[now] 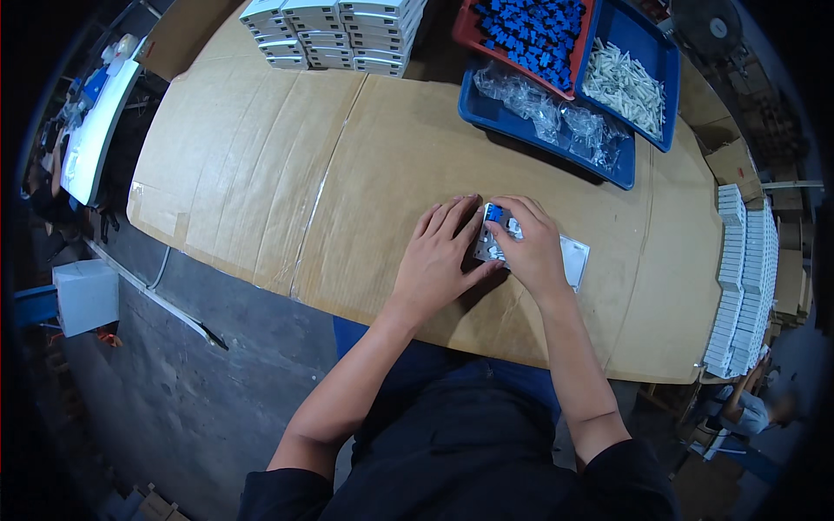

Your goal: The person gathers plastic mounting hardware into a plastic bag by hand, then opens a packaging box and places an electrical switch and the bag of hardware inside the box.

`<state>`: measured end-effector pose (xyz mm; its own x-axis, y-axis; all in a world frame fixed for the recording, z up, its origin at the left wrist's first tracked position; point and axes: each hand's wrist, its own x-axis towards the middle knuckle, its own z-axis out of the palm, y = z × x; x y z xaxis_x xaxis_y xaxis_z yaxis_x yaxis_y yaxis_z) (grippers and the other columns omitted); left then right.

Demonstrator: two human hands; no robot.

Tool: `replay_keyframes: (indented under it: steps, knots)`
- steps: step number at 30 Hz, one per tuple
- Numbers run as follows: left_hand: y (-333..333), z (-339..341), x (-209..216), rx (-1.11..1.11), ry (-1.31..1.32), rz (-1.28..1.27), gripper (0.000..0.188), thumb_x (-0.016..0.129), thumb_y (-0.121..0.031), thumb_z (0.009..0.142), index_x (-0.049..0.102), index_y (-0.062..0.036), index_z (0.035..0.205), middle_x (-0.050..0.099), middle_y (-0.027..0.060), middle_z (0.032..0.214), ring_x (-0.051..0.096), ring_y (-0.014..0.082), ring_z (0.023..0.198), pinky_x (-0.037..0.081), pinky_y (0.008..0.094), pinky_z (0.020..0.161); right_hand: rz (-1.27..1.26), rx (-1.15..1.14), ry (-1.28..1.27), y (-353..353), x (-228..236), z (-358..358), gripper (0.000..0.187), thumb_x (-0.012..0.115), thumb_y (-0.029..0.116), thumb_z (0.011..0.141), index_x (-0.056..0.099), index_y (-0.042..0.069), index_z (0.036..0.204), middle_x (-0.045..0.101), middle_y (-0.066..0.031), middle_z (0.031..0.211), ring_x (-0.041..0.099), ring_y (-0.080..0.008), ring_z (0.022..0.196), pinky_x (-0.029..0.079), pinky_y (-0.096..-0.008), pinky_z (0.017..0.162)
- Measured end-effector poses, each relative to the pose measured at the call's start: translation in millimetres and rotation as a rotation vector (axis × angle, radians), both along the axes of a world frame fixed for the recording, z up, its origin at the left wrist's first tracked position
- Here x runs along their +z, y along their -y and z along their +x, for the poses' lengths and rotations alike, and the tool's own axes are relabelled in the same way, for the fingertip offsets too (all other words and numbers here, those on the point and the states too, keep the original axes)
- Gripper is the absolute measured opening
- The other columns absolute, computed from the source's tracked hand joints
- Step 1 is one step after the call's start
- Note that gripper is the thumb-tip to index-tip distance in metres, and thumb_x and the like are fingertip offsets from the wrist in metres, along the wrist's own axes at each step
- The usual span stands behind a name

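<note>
A small white plastic housing (488, 252) with parts inside lies on the cardboard-covered table in front of me. My left hand (437, 259) holds it along its left side, fingers pointing away and thumb at the near edge. At its far end, the thumb and fingers of my right hand (532, 246) close on a small blue plastic piece (493, 213), which sits at the housing. My right palm covers much of the housing's right side. Flat on the table, partly behind my right wrist, lies a white rectangular plate (575, 259).
At the back right are a red tray (462, 30) of blue pieces, a blue tray (667, 130) of white pieces and another blue tray (556, 167) with clear plastic. White housings (330, 39) stand stacked at the back; more stacks (743, 278) line the right edge. Other people work at both sides.
</note>
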<state>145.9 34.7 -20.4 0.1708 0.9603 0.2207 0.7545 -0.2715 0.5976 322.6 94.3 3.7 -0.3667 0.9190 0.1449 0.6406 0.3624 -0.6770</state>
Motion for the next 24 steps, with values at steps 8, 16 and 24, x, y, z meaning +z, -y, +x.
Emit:
replay_keyframes:
  steps: [8, 16, 24]
  knots:
    - [1.3, 0.0, -0.4, -0.003, 0.005, -0.009, 0.076, 0.074, -0.050, 0.091, 0.055, -0.0038, 0.149, 0.051, 0.0126, 0.156, 0.043, 0.0302, 0.148, 0.031, 0.0480, 0.125, -0.029, -0.016, -0.052, 1.8, -1.9, -0.2, 0.028, 0.078, 0.006, 0.086, 0.070, 0.001, 0.112, 0.073, -0.0147, 0.112, 0.069, -0.0354, 0.106, 0.055, -0.0422, 0.092]
    - [-1.4, -1.6, -1.8, 0.002, 0.008, -0.002, 0.076, 0.074, -0.049, 0.091, 0.055, -0.0044, 0.149, 0.050, 0.0126, 0.156, 0.043, 0.0300, 0.149, 0.031, 0.0482, 0.125, 0.027, -0.011, -0.003, 0.5, -7.8, -0.5, 0.025, 0.078, 0.008, 0.087, 0.072, 0.004, 0.110, 0.074, -0.0106, 0.118, 0.068, -0.0320, 0.113, 0.053, -0.0422, 0.098]
    - [0.2, -0.6, 3.2, -0.033, -0.021, 0.040, 0.075, 0.077, -0.043, 0.089, 0.054, -0.0053, 0.150, 0.047, 0.0128, 0.159, 0.041, 0.0323, 0.149, 0.032, 0.0491, 0.124, 0.256, 0.004, 0.379, 27.1, 1.4, 6.8, 0.036, 0.067, 0.029, 0.098, 0.075, 0.011, 0.128, 0.061, -0.0095, 0.149, 0.043, -0.0295, 0.149, 0.013, -0.0656, 0.126]
